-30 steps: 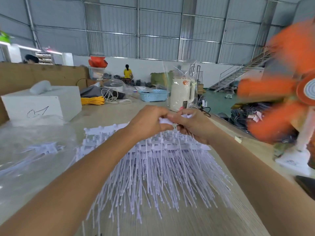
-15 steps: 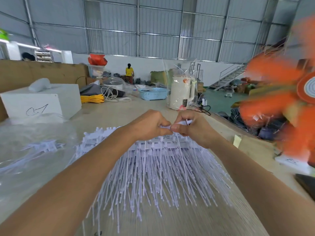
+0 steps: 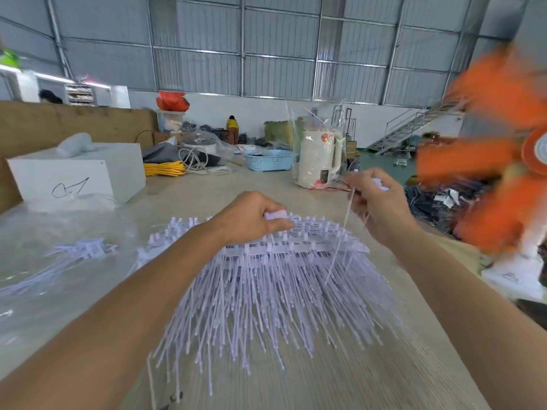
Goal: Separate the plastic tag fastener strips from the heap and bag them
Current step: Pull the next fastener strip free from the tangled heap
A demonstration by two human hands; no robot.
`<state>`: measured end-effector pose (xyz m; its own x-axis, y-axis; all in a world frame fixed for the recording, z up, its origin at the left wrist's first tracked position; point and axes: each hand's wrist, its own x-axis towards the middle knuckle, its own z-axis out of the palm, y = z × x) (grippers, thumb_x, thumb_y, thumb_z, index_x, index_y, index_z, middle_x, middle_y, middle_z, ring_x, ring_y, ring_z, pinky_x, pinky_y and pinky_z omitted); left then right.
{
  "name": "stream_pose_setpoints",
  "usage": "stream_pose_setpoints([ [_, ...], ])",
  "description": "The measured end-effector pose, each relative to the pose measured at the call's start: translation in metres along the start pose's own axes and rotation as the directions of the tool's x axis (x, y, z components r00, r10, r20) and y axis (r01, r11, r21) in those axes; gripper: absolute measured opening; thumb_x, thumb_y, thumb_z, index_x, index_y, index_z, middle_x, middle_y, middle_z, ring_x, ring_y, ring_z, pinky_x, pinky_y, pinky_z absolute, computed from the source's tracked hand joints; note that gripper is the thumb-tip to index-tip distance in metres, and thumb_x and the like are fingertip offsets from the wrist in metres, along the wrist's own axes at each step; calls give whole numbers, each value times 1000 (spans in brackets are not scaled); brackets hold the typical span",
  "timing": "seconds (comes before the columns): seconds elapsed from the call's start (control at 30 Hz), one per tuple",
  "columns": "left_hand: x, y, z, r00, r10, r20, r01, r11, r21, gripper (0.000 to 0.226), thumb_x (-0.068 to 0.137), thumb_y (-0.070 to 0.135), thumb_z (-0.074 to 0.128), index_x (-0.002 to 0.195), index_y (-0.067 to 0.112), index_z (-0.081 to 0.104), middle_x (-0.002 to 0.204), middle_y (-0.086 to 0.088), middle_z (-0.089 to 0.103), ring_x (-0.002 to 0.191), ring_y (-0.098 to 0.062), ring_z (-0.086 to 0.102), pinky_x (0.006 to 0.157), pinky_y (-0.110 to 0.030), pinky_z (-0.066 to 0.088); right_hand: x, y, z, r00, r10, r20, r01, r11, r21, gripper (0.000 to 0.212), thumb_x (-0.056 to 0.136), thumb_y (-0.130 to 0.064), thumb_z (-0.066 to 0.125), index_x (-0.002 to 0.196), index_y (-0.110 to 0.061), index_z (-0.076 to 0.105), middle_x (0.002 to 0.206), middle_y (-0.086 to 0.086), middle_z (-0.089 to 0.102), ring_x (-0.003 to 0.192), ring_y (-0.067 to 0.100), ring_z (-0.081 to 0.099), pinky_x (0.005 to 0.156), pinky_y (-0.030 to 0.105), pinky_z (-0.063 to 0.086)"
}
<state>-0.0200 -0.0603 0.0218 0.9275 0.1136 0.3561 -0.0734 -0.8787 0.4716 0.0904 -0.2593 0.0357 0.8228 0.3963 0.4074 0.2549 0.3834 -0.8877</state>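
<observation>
- The heap (image 3: 266,291) of white tag fastener strips lies on the table (image 3: 340,380), straight ahead – bars at the far end, thin tails fanning toward the camera.
- The left hand (image 3: 251,217) rests on the heap's far edge, fingers curled round a white bar end (image 3: 275,216) at the top of the pile.
- The right hand (image 3: 377,205) is raised, apart from the left, above the heap's right corner. Its curled fingers pinch a separated strip (image 3: 343,232) – the tail hangs down across the heap.
- A clear bag (image 3: 44,261) with a few strips inside lies left of the heap.
- A white box (image 3: 77,173) stands beyond the bag.
- A blurred orange fan (image 3: 488,149) stands at the right.
</observation>
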Motion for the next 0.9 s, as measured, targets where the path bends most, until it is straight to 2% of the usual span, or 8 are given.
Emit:
stream_pose_setpoints([
  [0.17, 0, 4, -1, 998, -19, 54, 18, 1000, 10, 51, 88, 14, 59, 136, 7, 46, 146, -1, 42, 131, -17, 43, 100, -22, 33, 3, -15, -2, 999, 52, 14, -53, 998, 37, 22, 88, -8, 58, 67, -13, 53, 60, -2, 51, 50, 10, 44, 38, 17, 28],
  [0.33, -3, 11, -1, 999, 22, 43, -25, 997, 70, 55, 80, -3, 59, 134, 8, 51, 109, -2, 54, 96, -17, 56, 80, -25, 47, 5, -27, 3, 981, 74, 181, -116, 966, 233, 9, 86, -8, 53, 81, -10, 46, 69, 8, 60, 57, 16, 57, 44, 19, 42],
  [0.43, -5, 11, -4, 997, 78, -6, -77, 992, 96, 43, 77, -3, 64, 117, 10, 65, 103, -2, 54, 84, -9, 51, 70, -14, 38, 5, -30, 13, 973, 118, 198, -148, 978, 147, 13, 87, -1, 51, 78, -9, 46, 61, 7, 58, 47, 12, 49, 39, 17, 38],
  [0.53, -7, 12, -8, 993, 109, -51, -105, 991, 85, 26, 73, -1, 71, 98, 7, 73, 101, -3, 57, 79, 2, 49, 76, -17, 43, 4, -25, 25, 971, 197, 132, -206, 977, 60, 13, 88, 1, 50, 78, -7, 53, 59, 6, 52, 38, 8, 40, 35, 15, 32],
  [0.7, -8, 15, -13, 992, 98, -78, -87, 988, 129, 23, 77, 11, 72, 100, 12, 72, 108, -2, 57, 91, -10, 54, 87, -24, 43, -2, 0, 43, 949, 293, 113, -274, 949, -157, 8, 91, -5, 56, 89, -10, 62, 61, 3, 48, 38, 8, 41, 40, 20, 30],
  [0.77, -9, 16, -15, 992, 105, -73, -94, 986, 138, 26, 80, 16, 70, 106, 15, 70, 107, -2, 60, 90, -13, 56, 82, -27, 46, -5, 8, 52, 956, 273, 107, -243, 941, -235, 4, 90, -9, 61, 92, -10, 64, 62, 4, 47, 39, 9, 41, 43, 23, 29],
  [0.8, -10, 16, -17, 992, 106, -74, -95, 985, 142, 28, 82, 19, 69, 109, 18, 68, 106, 0, 62, 89, -12, 56, 79, -26, 45, -6, 10, 56, 958, 266, 103, -232, 937, -263, 11, 87, -16, 66, 94, -8, 66, 62, 4, 47, 39, 10, 41, 43, 24, 29],
  [0.9, -13, 16, -21, 992, 86, -92, -67, 979, 192, 32, 85, 28, 65, 117, 26, 63, 102, 1, 66, 89, -15, 59, 77, -30, 48, -10, 9, 60, 953, 284, 108, -234, 913, -335, 69, 60, -61, 73, 98, -4, 66, 65, 2, 47, 44, 11, 41, 44, 23, 29],
])
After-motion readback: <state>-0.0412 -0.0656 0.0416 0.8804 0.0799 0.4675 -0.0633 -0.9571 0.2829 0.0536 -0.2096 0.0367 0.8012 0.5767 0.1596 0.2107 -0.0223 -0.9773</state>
